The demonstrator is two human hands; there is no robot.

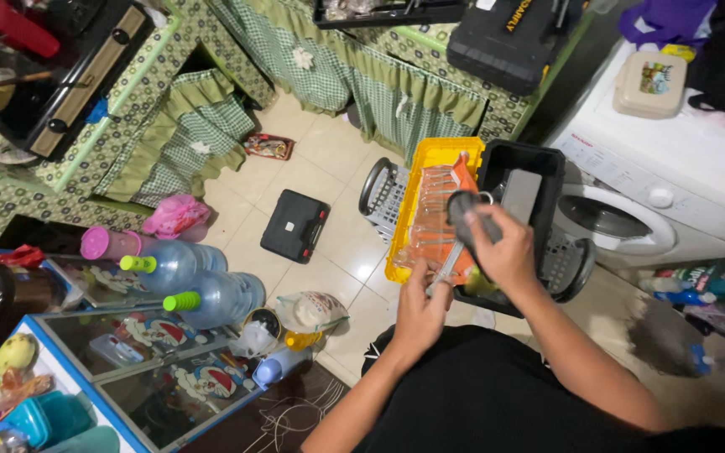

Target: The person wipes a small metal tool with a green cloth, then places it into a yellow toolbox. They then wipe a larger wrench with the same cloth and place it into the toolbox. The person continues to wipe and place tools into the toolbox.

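Left hand [419,312] fingers pinched on metal handle of strainer [461,220]; right hand [507,252] fingers curled over its dark round head, above orange rack [435,220] in yellow tray [438,154], centre frame. Black bin [539,161] just beside at 2 o'clock, grey basket [383,195] touching tray. Black case [295,225] on floor at 9 o'clock; two clear water bottles [203,281] with green caps further left. White washing machine [673,180] at 3 o'clock, beige lidded box [649,84] on top.
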